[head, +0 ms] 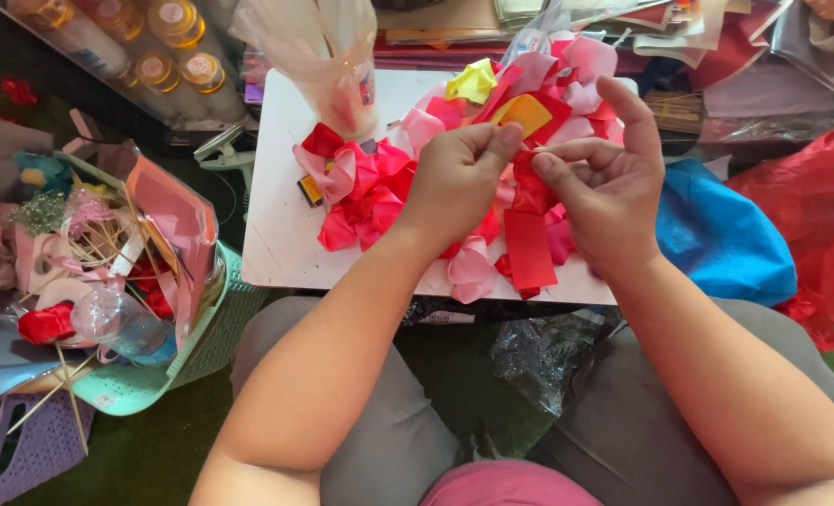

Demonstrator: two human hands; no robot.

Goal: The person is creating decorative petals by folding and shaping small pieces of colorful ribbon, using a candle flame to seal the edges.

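I hold a red ribbon (530,234) up over the white table (272,187), pinched between both hands so the strip hangs down straight and I can work its top end. My left hand (456,178) is closed, thumb and fingertips pressed on the upper fold of the ribbon. My right hand (607,183) is partly closed: thumb and forefinger grip the same fold from the right, while the other fingers stand spread out of the way. Just behind my fingers sits a yellow piece (524,112), and under my hands lies a heap of folded pink and red ribbon petals (365,192), kept near so I can reach them. At the far left of the table stands a clear plastic bag (337,56). On the floor to the left a green basket (206,337) holds sticks and wrapping; a blue bag (721,234) lies to the right
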